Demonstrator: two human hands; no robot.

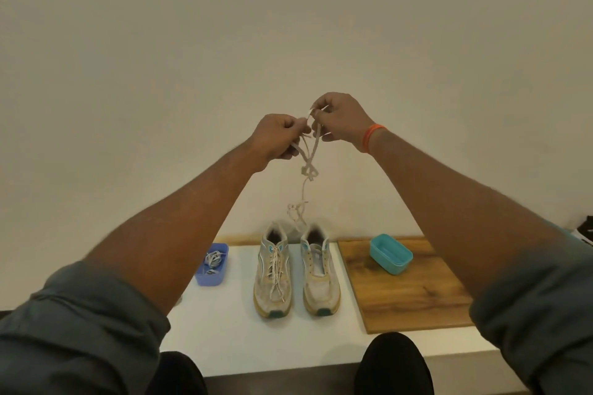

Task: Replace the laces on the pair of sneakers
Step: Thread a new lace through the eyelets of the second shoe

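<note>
Two worn white sneakers with teal trim stand side by side on a white table, toes toward me. The left sneaker is laced. The right sneaker has bare eyelets. High above them I hold a dirty white lace in the air, knotted and tangled, its tail dangling down near the shoes' heels. My left hand and my right hand both pinch its upper end, close together. A blue tub left of the shoes holds other laces.
A wooden board lies on the table's right side with an empty teal tub on it. A plain wall stands right behind the table. My knees sit at the table's near edge. A black and white object pokes in at the far right.
</note>
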